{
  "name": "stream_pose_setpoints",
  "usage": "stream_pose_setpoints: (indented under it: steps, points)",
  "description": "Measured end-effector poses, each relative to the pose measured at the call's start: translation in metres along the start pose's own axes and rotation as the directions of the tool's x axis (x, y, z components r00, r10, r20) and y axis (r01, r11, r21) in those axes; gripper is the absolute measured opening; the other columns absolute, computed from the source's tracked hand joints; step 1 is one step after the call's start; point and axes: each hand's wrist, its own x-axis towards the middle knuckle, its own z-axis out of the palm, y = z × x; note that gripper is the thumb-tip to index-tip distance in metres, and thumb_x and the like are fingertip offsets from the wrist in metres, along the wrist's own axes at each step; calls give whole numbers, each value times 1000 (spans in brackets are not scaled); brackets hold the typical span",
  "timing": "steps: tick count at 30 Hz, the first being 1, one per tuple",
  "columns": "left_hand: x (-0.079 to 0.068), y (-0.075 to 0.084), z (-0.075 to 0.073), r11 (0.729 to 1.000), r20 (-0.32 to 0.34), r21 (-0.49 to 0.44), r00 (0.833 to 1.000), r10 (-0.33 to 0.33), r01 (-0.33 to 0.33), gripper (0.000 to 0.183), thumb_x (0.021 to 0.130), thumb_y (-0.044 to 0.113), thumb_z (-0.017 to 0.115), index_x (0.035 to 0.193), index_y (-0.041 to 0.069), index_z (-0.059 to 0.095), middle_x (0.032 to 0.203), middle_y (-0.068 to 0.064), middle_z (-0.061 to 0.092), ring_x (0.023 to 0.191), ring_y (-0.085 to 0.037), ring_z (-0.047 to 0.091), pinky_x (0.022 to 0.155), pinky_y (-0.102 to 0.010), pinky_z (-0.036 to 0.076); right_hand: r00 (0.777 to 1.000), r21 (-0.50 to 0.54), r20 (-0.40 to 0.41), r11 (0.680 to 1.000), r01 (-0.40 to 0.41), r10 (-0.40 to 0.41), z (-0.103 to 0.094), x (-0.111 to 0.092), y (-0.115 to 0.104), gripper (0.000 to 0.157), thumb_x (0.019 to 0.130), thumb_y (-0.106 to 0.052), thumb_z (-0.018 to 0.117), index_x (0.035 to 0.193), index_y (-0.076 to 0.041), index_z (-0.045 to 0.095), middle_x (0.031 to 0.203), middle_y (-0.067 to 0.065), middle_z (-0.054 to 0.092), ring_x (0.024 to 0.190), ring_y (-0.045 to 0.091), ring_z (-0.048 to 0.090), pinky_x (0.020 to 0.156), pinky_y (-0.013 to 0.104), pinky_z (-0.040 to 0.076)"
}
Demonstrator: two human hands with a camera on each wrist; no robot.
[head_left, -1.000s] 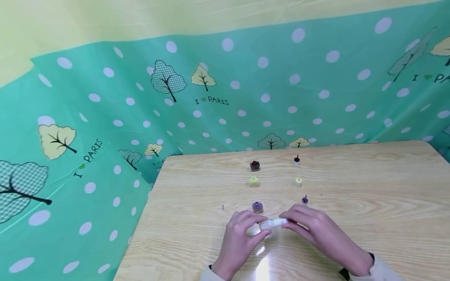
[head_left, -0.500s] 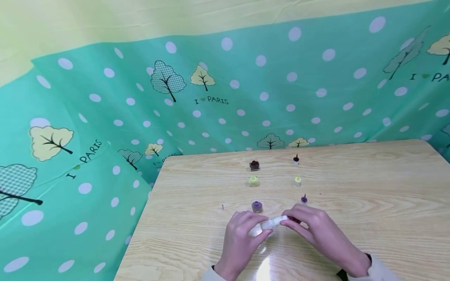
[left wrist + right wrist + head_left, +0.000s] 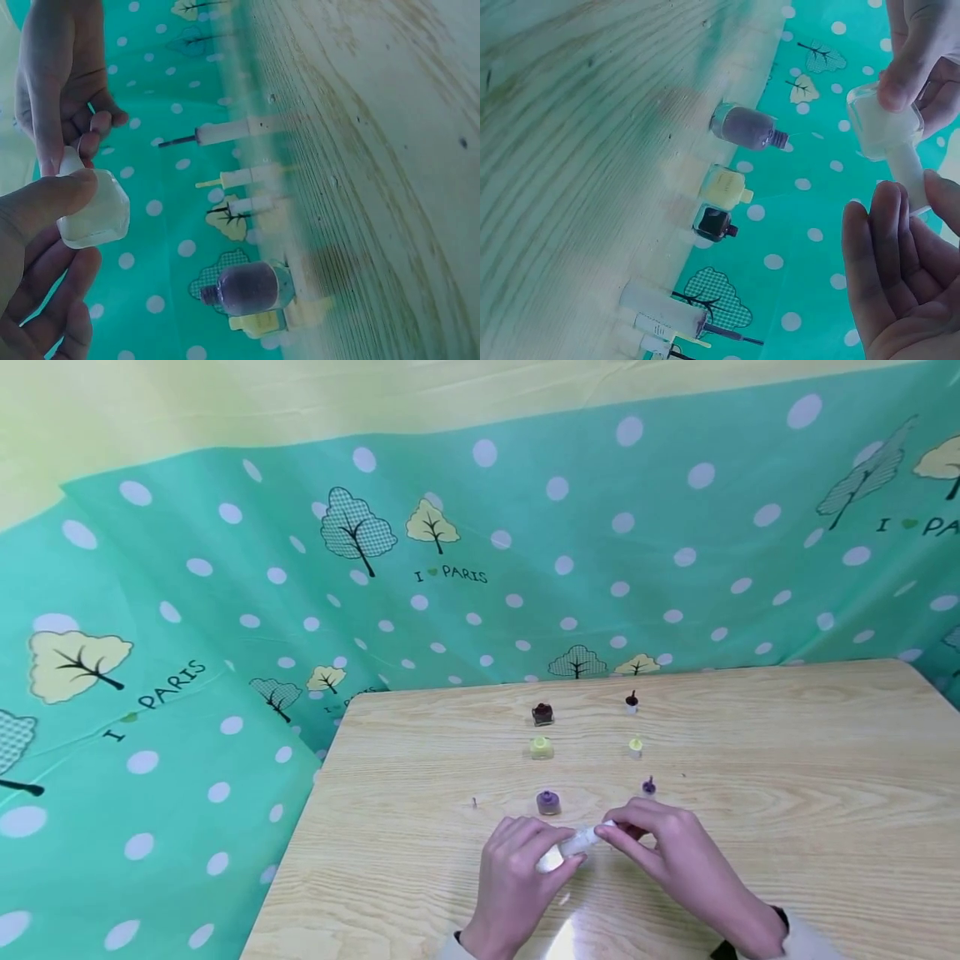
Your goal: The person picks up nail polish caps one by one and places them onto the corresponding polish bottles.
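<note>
A white nail polish bottle (image 3: 881, 124) is held tilted above the table's near part. My left hand (image 3: 517, 877) grips its glass body between thumb and fingers. With thumb and fingertips my right hand (image 3: 667, 852) pinches the bottle's white cap (image 3: 906, 176), which sits at the bottle's neck. Beyond the hands stands an uncapped purple nail polish bottle (image 3: 548, 802), with a pale yellow one (image 3: 541, 747) and a dark one (image 3: 542, 714) farther back. To their right, a purple brush cap (image 3: 648, 787), a yellow one (image 3: 636, 748) and a dark one (image 3: 632, 702) stand brush up.
The light wooden table (image 3: 405, 860) runs back to a green dotted curtain (image 3: 450, 527) behind it. A tiny dark speck (image 3: 474, 802) lies left of the purple bottle. Bright glare shows on the tabletop near the left hand.
The white bottle has tipped so that its cap end points a little more upward. My left hand has sunk slightly, and the right fingers have shifted on the cap. The standing bottles have stayed put.
</note>
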Motion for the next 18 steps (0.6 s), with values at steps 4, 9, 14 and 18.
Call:
stream_pose_setpoints:
  steps: [4, 9, 14, 18]
  points:
    - [0, 2, -1, 999, 47, -34, 998, -34, 36, 33, 70, 24, 90, 98, 17, 74, 90, 10, 70, 82, -2, 65, 79, -12, 49, 999, 57, 4, 998, -38, 38, 0, -1, 0, 7, 90, -21, 73, 88, -28, 74, 83, -25, 64, 75, -6, 59, 60, 19, 54]
    - [0, 2, -2, 997, 83, -61, 995, -50, 55, 31, 74, 25, 87, 100, 16, 73, 94, 10, 70, 87, -2, 64, 82, -12, 49, 998, 90, -4, 994, -65, 66, -1, 0, -2, 11, 89, -18, 74, 89, -29, 74, 83, -24, 66, 74, -5, 60, 58, 20, 54]
    - [2, 3, -3, 996, 89, -68, 994, -56, 62, 29, 77, 27, 85, 101, 17, 73, 95, 10, 71, 89, -2, 63, 83, -12, 48, 996, 101, -5, 991, -87, 88, -2, 2, -4, 11, 89, -19, 75, 88, -30, 74, 82, -24, 67, 72, -4, 61, 57, 21, 54]
    - [3, 4, -4, 996, 88, -59, 994, -65, 70, 30, 75, 26, 86, 101, 16, 75, 101, 8, 70, 93, -5, 63, 85, -16, 50, 996, 102, 0, 990, -93, 93, -2, 2, -6, 11, 89, -20, 75, 86, -30, 74, 81, -24, 66, 71, -4, 60, 56, 21, 53]
